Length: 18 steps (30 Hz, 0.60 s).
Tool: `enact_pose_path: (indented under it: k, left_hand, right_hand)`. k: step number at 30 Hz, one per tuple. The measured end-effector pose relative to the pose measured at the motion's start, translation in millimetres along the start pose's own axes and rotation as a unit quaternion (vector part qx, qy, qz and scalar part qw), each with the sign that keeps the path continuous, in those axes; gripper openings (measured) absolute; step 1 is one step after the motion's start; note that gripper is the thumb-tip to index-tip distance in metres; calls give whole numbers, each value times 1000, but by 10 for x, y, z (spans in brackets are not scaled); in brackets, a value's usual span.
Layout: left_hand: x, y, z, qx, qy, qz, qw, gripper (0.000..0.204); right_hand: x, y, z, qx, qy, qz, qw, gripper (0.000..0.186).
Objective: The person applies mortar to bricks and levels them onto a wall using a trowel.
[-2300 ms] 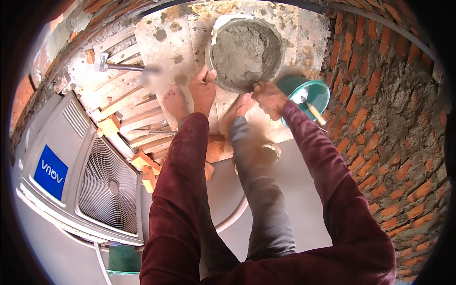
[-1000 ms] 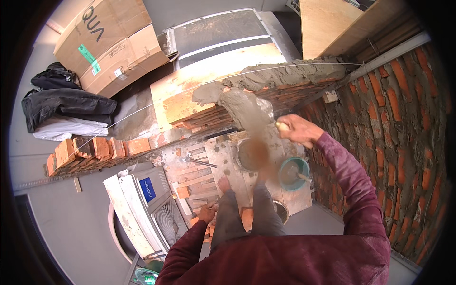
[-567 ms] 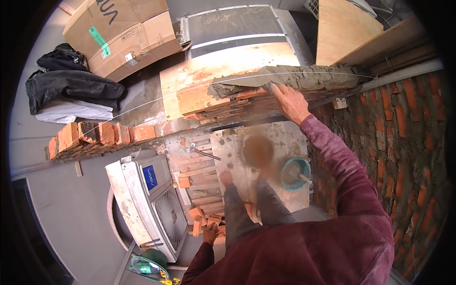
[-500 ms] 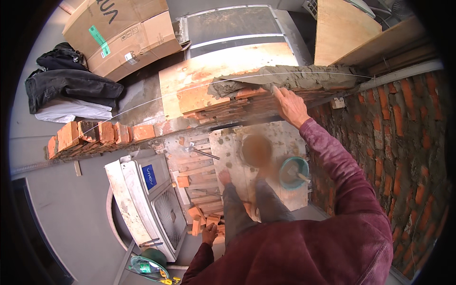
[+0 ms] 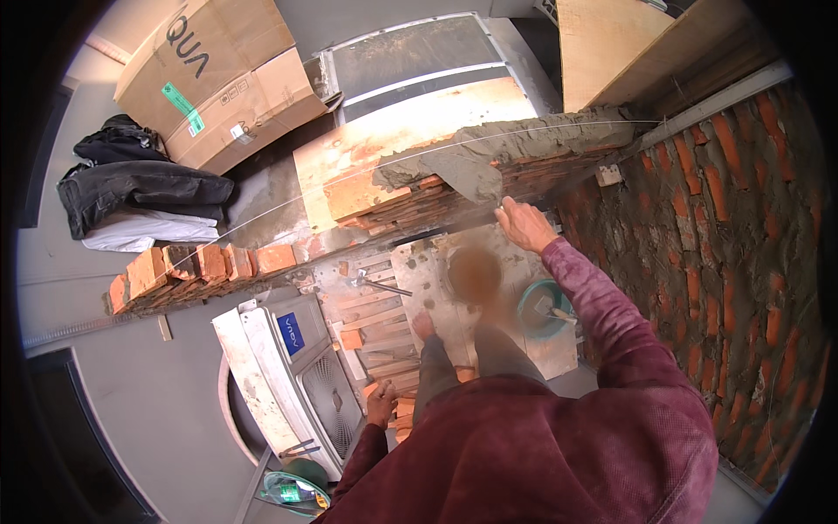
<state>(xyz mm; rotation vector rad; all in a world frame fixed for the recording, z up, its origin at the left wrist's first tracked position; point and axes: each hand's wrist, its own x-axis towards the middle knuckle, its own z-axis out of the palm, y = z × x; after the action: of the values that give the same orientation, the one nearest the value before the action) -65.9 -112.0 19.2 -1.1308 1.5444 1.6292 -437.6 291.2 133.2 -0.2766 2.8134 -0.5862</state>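
Observation:
My right hand (image 5: 526, 225) is closed round the handle of a trowel, most of which it hides. The trowel's blade (image 5: 473, 178), smeared with grey mortar, slants down at the near face of a low brick wall (image 5: 546, 177). A thick bed of wet mortar (image 5: 546, 137) covers much of the wall's top, and bare orange brick (image 5: 353, 197) shows at its left end. Lower down, beside the air-conditioner unit (image 5: 292, 375), my left hand (image 5: 381, 403) hangs with its fingers curled and nothing visible in them. Loose bricks (image 5: 405, 409) lie below and beside it.
A taut string (image 5: 288, 203) runs above the wall to several upright bricks (image 5: 209, 262) at left. By my feet stand a round brown-filled container (image 5: 474, 273) and a teal bucket (image 5: 534, 321). A mortar-streaked brick wall (image 5: 698, 236) rises at right; a cardboard box (image 5: 218, 96) stands far left.
My right hand has drawn the trowel off the mortar bed toward me, and its blade now tilts down over the wall's near face. My left hand stays low; the view has shifted slightly.

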Motion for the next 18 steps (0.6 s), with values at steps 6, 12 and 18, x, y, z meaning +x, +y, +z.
enact_pose_path:
  k: [6,12,18]
  left_hand:
    - [-214,92,-3,-22,31,35,999,46]
    - [111,-421,-265,24,-5,39,999,46]
    - [479,-229,-336,24,-7,39,999,46]
  right_hand:
    - [-211,-26,-173,63,-33,45,996,36]
    - [-138,-693,-459,-4,-67,-36,997,39]
    - [193,-627,-534,-108,-55,24,992,44]
